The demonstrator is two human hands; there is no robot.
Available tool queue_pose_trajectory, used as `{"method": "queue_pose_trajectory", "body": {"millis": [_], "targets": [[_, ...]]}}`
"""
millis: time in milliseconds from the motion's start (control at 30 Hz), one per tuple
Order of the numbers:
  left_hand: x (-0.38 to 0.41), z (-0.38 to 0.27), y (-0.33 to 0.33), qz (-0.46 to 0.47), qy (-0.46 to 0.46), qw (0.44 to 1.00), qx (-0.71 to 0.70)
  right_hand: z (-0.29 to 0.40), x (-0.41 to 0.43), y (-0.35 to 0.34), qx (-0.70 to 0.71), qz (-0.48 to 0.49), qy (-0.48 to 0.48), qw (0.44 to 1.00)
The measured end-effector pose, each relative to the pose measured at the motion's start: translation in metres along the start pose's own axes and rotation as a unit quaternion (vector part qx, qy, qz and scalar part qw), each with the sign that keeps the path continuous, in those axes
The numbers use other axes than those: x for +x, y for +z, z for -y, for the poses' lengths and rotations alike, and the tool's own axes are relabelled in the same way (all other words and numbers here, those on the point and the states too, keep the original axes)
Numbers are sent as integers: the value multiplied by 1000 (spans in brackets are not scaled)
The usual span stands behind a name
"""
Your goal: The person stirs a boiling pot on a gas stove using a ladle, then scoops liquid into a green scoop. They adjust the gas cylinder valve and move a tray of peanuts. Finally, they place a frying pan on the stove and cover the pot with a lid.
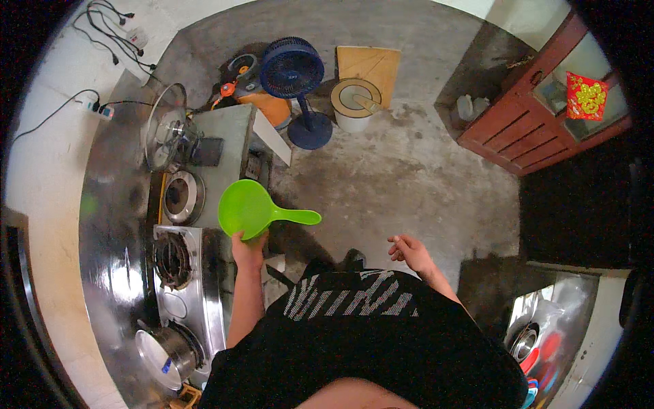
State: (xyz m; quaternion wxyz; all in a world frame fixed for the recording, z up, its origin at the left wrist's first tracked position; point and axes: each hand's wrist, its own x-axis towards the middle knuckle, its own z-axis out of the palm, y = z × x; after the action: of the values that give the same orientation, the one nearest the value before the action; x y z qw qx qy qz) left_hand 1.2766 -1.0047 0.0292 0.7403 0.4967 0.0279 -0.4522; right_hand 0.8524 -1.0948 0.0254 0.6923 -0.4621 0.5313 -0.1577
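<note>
A bright green plastic dipper (246, 208) with a stubby handle is in my left hand (248, 250), which grips its near rim. The dipper's handle (299, 217) points right, away from the counter, and nothing holds it. My right hand (409, 251) hangs over the floor at the right with loosely curled fingers and holds nothing. Left of the dipper, a round lid (183, 198) lies on the grey counter (225, 125). A two-burner gas stove (176, 304) stands beside my left forearm, and a steel pot (161, 353) sits on its nearer burner.
A blue pedestal fan (292, 71) and a lidded white bucket (352, 121) stand on the concrete floor (388, 179). A gas cylinder (268, 107) is behind the counter. The red-brown door (531, 120) is at the right. Cords (110, 30) hang along the left wall.
</note>
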Motion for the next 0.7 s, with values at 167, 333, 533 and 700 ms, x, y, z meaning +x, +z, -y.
{"method": "queue_pose_trajectory", "body": {"millis": [167, 333, 533, 700], "targets": [[64, -15, -19, -95, 23, 995, -1, -8, 30, 4, 2, 2, 22, 1000], [160, -20, -125, -111, 89, 970, 198, -29, 68, 1, -22, -58, 97, 993], [197, -41, -88, -149, -5, 988, 40, -101, 129, 1, -21, -111, 195, 974], [230, -41, -116, -196, 21, 963, 184, -137, 174, 7, 4, -101, 218, 971]]}}
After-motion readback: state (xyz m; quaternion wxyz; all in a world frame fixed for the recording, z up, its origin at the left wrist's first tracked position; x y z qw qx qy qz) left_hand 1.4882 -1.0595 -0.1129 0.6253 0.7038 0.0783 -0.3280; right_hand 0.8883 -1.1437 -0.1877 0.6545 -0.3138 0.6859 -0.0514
